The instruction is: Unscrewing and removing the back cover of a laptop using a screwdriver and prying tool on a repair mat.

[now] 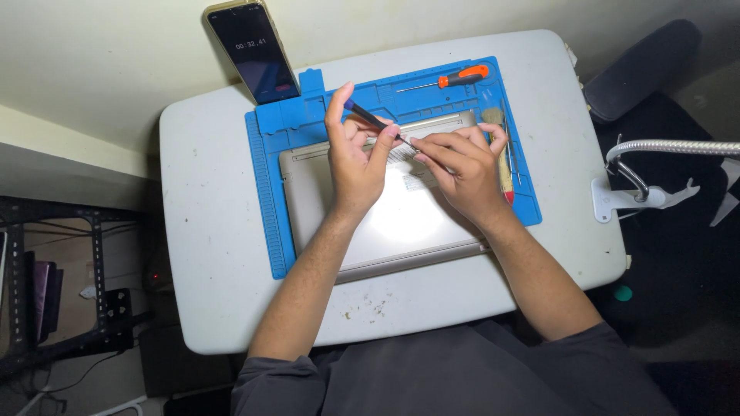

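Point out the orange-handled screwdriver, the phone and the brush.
orange-handled screwdriver [463, 75], head view, on its orange handle.
phone [253, 50], head view, middle of its dark screen.
brush [505, 166], head view, on its wooden handle beside the right hand.

small white table [200, 254], scuffed and speckled, stood beneath the hands. pale cream wall [100, 62] rose beyond them. black metal shelving [92, 285] stood to their left, over a dim floor. dark chair [640, 69] and flexible silver lamp arm [678, 146] on a white clamp lay to their right.
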